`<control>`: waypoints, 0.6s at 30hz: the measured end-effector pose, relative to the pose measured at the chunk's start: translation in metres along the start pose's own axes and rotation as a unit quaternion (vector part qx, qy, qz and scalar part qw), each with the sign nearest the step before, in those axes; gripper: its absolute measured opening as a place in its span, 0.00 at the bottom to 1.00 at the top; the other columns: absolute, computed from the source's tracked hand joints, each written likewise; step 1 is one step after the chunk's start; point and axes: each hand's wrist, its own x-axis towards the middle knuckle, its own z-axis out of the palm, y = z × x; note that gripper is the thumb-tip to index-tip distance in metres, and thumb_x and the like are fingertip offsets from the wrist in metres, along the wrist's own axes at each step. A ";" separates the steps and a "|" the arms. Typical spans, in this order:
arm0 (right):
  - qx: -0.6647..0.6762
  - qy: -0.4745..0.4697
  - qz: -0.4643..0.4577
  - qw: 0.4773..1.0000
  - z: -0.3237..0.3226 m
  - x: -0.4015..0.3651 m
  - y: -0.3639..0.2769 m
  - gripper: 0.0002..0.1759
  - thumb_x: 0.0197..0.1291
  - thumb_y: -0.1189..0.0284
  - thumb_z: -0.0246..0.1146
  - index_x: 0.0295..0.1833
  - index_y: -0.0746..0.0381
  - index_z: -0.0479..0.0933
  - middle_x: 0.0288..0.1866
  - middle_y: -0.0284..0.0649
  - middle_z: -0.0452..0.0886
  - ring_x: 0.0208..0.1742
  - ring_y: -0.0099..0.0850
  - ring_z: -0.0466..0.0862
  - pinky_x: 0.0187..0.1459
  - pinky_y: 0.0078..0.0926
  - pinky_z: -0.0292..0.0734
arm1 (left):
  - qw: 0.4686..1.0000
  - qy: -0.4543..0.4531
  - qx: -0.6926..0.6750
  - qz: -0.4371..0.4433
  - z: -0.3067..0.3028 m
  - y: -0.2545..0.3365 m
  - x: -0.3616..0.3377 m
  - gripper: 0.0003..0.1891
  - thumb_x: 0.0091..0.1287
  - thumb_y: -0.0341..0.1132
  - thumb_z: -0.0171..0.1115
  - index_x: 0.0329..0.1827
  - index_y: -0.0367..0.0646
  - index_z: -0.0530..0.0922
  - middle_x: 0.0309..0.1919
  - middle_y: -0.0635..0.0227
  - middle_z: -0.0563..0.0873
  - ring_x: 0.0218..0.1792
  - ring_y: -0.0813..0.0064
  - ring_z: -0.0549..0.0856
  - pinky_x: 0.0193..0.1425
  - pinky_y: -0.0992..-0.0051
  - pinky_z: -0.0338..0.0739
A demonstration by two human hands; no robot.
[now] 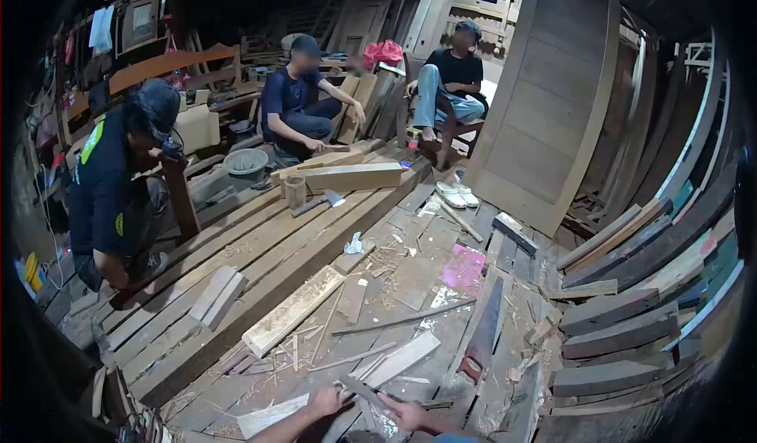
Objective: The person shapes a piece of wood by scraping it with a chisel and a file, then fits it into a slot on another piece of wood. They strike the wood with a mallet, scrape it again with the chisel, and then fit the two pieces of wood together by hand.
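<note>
Low in the view, my left hand (pixel 326 402) is closed around the near end of a flat grey bar-like piece (pixel 361 390). My right hand (pixel 405 414) grips the same piece from the other side, fingers closed. I cannot tell whether it is a blade or a strip of wood. Under and beyond my hands lies a pale planed board (pixel 406 358), slanting up to the right. A hand saw (pixel 483 328) with a reddish handle rests on the floor to the right of my hands.
Wood shavings and offcuts litter the plank floor. A thick board (pixel 293 309) lies ahead, beside a raised timber platform (pixel 260 265) holding a hatchet (pixel 322 202) and a bucket (pixel 246 163). Three people sit or crouch beyond. Stacked timbers (pixel 619 332) line the right; a door panel (pixel 544 96) leans behind.
</note>
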 end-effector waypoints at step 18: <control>0.012 0.027 0.048 0.998 0.082 0.035 0.001 0.29 0.69 0.57 0.49 0.75 0.41 0.55 0.30 0.58 0.80 0.30 0.57 0.81 0.35 0.52 0.76 | 0.990 0.138 0.037 0.021 0.058 -0.059 -0.015 0.16 0.64 0.51 0.59 0.43 0.48 0.81 0.41 0.63 0.81 0.46 0.59 0.80 0.41 0.58 0.78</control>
